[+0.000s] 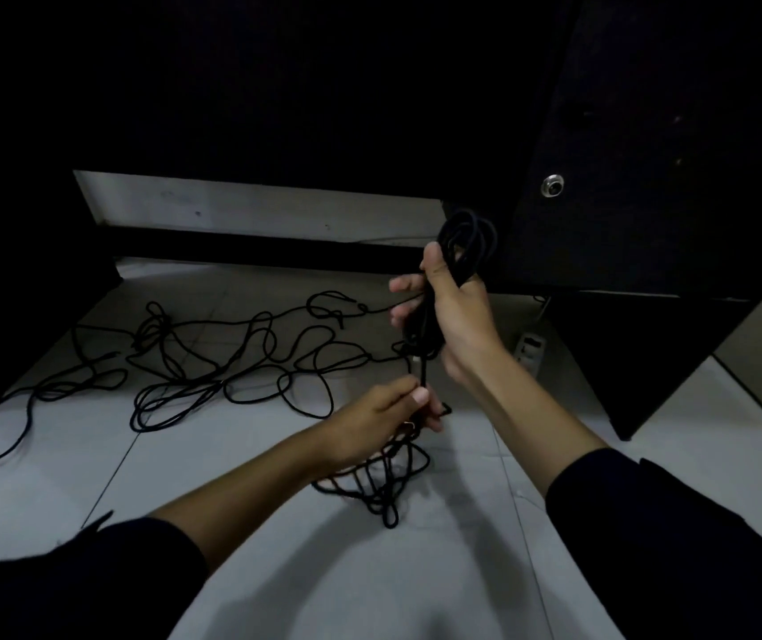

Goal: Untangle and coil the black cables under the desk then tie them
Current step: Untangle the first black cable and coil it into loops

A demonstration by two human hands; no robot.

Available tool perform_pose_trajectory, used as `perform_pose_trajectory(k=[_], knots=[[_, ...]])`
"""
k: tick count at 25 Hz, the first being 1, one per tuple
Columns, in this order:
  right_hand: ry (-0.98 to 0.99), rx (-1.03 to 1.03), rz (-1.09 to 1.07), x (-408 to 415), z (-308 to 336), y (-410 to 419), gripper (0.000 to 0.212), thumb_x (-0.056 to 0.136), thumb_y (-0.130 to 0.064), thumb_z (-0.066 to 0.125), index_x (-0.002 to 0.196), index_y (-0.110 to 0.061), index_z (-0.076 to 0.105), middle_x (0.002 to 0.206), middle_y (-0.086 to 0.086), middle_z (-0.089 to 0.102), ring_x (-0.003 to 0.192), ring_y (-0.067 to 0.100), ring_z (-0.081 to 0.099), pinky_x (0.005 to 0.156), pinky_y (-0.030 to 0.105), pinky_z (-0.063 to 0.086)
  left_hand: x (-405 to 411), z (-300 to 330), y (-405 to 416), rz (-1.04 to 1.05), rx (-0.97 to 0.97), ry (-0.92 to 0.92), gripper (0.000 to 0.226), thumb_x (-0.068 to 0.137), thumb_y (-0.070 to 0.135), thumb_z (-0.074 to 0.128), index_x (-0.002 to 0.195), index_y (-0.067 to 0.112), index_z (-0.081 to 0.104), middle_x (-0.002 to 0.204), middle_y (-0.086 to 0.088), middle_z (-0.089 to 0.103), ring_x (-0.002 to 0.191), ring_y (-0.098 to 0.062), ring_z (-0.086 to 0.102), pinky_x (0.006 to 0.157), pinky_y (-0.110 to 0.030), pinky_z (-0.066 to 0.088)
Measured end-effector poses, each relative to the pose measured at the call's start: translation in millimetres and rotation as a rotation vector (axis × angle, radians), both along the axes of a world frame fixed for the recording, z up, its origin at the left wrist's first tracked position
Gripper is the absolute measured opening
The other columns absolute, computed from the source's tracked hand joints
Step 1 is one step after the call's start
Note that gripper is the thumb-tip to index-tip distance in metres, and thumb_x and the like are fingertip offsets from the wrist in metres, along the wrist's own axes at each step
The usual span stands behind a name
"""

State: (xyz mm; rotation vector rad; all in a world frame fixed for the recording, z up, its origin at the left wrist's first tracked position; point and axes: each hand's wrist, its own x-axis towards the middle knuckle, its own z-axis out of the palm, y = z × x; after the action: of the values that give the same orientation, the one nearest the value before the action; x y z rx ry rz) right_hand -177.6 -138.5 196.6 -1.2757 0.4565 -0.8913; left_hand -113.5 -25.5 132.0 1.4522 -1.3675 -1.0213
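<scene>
My right hand (pixel 455 311) grips a coiled bundle of black cable (pixel 466 242), held upright above the floor. One strand hangs down from the bundle, and my left hand (pixel 386 411) pinches it between thumb and fingers just below. Under my left hand a small heap of black cable loops (pixel 381 485) lies on the tiles. A long tangle of black cable (pixel 212 358) sprawls over the floor to the left and reaches toward the desk's left side.
A dark desk side panel (pixel 646 177) with a metal fitting (pixel 552 184) stands close on the right. A white power strip (pixel 531 351) lies behind my right wrist. A dark desk leg (pixel 23 293) stands left. The floor is pale tile (pixel 277 570).
</scene>
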Motion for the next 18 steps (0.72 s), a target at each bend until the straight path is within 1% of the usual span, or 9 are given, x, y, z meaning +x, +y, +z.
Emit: perform_pose_trajectory(k=[3,5,8,10,11,12,13,15,18], knots=[[0.015,0.076,0.032,-1.2,2.0,-0.4,0.028,0.095,-0.042,0.053,0.09,-0.014,0.049,0.05,-0.005,0.051,0.035,0.008,0.039,0.039,0.023,0.041,2.8,-5.5,-5.5,0.006,0.006,-0.138,0.033,0.104,0.027,0.036,0.102,0.004,0.061,0.101,-0.007,0.065,0.105,-0.025,0.06,0.102,-0.042,0.043],[0.011,0.134,0.118,-2.4,1.5,0.9,0.028,0.096,-0.04,0.054,0.087,-0.014,0.047,0.046,-0.007,0.04,0.032,0.005,0.03,0.035,0.019,0.031,8.9,-7.9,-8.1,0.024,0.019,-0.257,0.03,0.103,0.028,0.037,0.099,0.009,0.059,0.098,-0.004,0.063,0.101,-0.025,0.059,0.095,-0.039,0.043],[0.058,0.159,0.191,-6.3,1.3,-1.3,0.027,0.096,-0.038,0.054,0.084,-0.015,0.047,0.044,-0.007,0.034,0.03,0.004,0.026,0.034,0.015,0.023,22.8,-7.9,-10.3,0.007,0.04,-0.51,0.028,0.103,0.032,0.036,0.101,0.008,0.051,0.093,-0.008,0.058,0.089,-0.025,0.054,0.082,-0.038,0.043],[0.121,0.125,0.18,-11.3,4.4,-7.2,0.028,0.095,-0.039,0.056,0.086,-0.014,0.047,0.043,-0.007,0.033,0.03,0.004,0.025,0.035,0.016,0.022,36.2,-9.4,-8.4,0.027,0.061,-0.744,0.028,0.102,0.033,0.037,0.102,0.009,0.049,0.091,-0.007,0.054,0.089,-0.026,0.054,0.08,-0.038,0.041],[0.161,0.094,0.167,-14.3,6.3,-10.2,0.028,0.094,-0.039,0.057,0.086,-0.014,0.047,0.043,-0.007,0.034,0.03,0.005,0.024,0.035,0.016,0.021,43.2,-8.5,-6.2,0.069,0.07,-0.78,0.026,0.102,0.034,0.037,0.102,0.011,0.05,0.09,-0.002,0.052,0.091,-0.026,0.055,0.081,-0.038,0.041],[0.206,0.058,0.151,-17.0,7.2,-12.4,0.029,0.094,-0.04,0.058,0.086,-0.014,0.047,0.043,-0.007,0.034,0.03,0.005,0.024,0.035,0.017,0.022,49.3,-5.6,-3.2,0.124,0.066,-0.729,0.023,0.102,0.033,0.038,0.101,0.014,0.051,0.089,0.0,0.053,0.092,-0.025,0.056,0.082,-0.038,0.043],[0.25,0.022,0.138,-19.1,6.5,-13.9,0.029,0.094,-0.04,0.058,0.087,-0.014,0.047,0.044,-0.007,0.035,0.031,0.006,0.024,0.035,0.017,0.022,53.7,-0.6,-0.5,0.184,0.045,-0.609,0.02,0.101,0.032,0.041,0.098,0.017,0.053,0.089,0.001,0.054,0.09,-0.023,0.057,0.083,-0.039,0.046],[0.317,-0.035,0.135,-20.7,2.4,-13.8,0.027,0.094,-0.04,0.058,0.088,-0.015,0.048,0.045,-0.007,0.037,0.033,0.007,0.025,0.036,0.018,0.022,58.7,12.5,-0.9,0.278,-0.069,-0.443,0.015,0.1,0.031,0.045,0.09,0.024,0.055,0.088,0.002,0.057,0.087,-0.018,0.058,0.082,-0.04,0.049],[0.392,-0.134,0.133,-16.1,-3.0,-8.2,0.021,0.094,-0.04,0.057,0.088,-0.021,0.052,0.048,-0.006,0.04,0.034,0.007,0.028,0.036,0.018,0.024,52.1,32.3,-8.1,0.247,-0.162,-0.292,0.016,0.1,0.029,0.046,0.087,0.023,0.054,0.082,0.004,0.06,0.078,-0.015,0.061,0.08,-0.04,0.052]])
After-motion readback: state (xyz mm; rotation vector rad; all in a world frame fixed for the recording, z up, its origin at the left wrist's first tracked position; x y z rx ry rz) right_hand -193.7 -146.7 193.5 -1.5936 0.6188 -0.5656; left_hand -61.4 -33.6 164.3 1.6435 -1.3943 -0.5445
